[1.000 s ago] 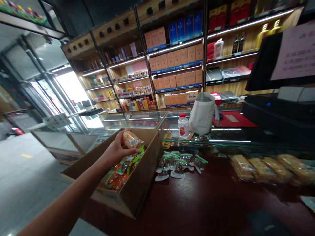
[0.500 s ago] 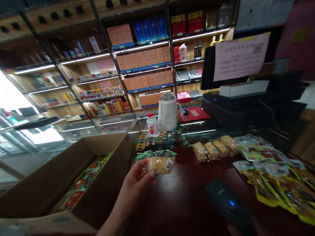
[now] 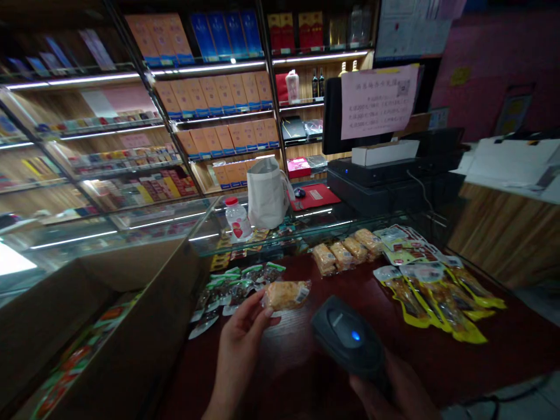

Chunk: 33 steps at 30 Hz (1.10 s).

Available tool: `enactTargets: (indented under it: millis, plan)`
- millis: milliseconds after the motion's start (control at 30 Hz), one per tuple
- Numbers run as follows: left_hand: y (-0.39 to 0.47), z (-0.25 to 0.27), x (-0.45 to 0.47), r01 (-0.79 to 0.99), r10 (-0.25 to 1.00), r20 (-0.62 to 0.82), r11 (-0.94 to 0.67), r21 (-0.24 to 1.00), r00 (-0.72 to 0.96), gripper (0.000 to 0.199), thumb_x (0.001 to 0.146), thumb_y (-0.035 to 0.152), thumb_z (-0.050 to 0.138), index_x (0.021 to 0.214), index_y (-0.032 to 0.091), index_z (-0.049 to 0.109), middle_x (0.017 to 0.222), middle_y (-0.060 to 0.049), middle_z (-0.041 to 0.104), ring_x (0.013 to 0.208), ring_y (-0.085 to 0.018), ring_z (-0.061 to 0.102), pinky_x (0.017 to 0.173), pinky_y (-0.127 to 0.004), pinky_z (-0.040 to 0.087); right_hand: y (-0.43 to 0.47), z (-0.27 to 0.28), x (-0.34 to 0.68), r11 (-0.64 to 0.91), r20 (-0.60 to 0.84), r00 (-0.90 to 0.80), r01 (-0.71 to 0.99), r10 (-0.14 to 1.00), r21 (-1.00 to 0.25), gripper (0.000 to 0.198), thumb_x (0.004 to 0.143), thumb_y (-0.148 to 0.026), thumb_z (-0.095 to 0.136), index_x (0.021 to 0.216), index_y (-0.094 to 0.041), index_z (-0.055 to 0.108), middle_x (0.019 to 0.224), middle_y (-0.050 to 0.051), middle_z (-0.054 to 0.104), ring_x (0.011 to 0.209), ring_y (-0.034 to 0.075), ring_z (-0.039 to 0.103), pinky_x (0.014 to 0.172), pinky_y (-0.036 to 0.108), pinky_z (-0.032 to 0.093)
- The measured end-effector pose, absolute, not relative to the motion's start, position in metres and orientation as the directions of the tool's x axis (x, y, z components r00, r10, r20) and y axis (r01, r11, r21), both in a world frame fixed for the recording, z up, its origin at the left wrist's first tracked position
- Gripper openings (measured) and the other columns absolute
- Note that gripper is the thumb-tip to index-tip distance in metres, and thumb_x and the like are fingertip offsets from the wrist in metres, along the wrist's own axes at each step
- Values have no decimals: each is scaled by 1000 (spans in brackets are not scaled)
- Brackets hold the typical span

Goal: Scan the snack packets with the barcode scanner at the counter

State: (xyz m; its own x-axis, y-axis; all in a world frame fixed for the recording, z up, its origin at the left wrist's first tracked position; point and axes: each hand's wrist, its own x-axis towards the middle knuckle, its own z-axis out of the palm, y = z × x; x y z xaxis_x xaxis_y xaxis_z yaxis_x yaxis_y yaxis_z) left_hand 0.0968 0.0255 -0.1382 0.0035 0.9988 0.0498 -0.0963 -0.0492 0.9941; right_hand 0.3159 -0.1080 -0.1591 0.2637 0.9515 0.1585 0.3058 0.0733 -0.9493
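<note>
The left hand [image 3: 238, 338] is grasping a wrapped pastry packet [image 3: 286, 294]; the right hand [image 3: 394, 394] is gripping a barcode scanner [image 3: 350, 341] just beside it.

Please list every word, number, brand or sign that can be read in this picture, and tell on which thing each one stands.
No text can be read with certainty.
Pink notice on the monitor: several printed lines and a square code, too blurred.
Snack packet in the left hand: white barcode label, too small.
Scanner in the right hand: no lettering visible.
Shelf boxes: print too small.
</note>
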Motion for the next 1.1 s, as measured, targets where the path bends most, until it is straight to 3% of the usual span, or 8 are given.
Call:
enactTargets:
  millis: [200, 433, 533, 667, 867, 967, 1100]
  plan:
    - [28, -137, 100, -133, 999, 48, -50, 990, -22, 50, 62, 38, 88, 106, 19, 75, 111, -7, 77, 99, -29, 74, 76, -35, 66, -106, -168, 321, 60, 153, 239, 356, 959, -932, 72, 86, -77, 53, 121, -16, 70, 124, 17, 71, 114, 35, 67, 98, 40, 54]
    - [32, -134, 108, -136, 998, 36, -42, 990, -45, 54, 60, 40, 89, 109, 19, 75, 105, -5, 79, 80, -22, 75, 74, -34, 66, -108, -170, 322, 50, 161, 274, 371, 948, -927, 77, 86, -80, 50, 126, -16, 68, 121, 16, 73, 113, 33, 67, 99, 35, 53]
    - [32, -134, 109, -124, 999, 27, -30, 992, -25, 54, 60, 40, 89, 108, 19, 75, 108, -6, 78, 86, -23, 75, 75, -34, 66, -109, -177, 325, 2, 156, 335, 419, 929, -908, 79, 85, -82, 48, 126, -18, 69, 124, 15, 71, 116, 33, 66, 99, 35, 54]
    - [41, -137, 115, -140, 999, 37, -33, 990, 29, 53, 61, 40, 89, 108, 20, 75, 116, -7, 75, 99, -27, 72, 75, -33, 65, -107, -179, 331, 23, 176, 313, 437, 933, -899, 72, 88, -77, 49, 124, -18, 70, 123, 14, 72, 114, 33, 67, 98, 37, 54]
    - [93, -145, 150, -154, 966, -22, 64, 986, 257, 51, 63, 38, 89, 106, 15, 72, 98, -7, 76, 86, -21, 72, 64, -26, 61, -107, -174, 340, -71, 133, 466, 395, 875, -916, 86, 80, -89, 45, 117, -17, 73, 114, 16, 75, 108, 33, 69, 97, 34, 54]
    - [133, -144, 180, -117, 934, -134, 182, 976, 331, 36, 74, 27, 82, 104, 14, 68, 89, -6, 73, 73, -14, 69, 61, -23, 59, -111, -177, 346, -73, 134, 487, 383, 863, -921, 83, 81, -88, 46, 115, -17, 74, 112, 15, 76, 106, 32, 70, 96, 32, 55]
    - [183, -135, 225, -12, 887, -232, 258, 966, 399, 13, 91, 16, 63, 104, 13, 64, 83, -3, 68, 64, -9, 64, 63, -22, 57, -116, -181, 354, -73, 158, 501, 411, 851, -909, 61, 85, -72, 60, 115, -22, 74, 113, 12, 76, 106, 32, 71, 92, 31, 57]
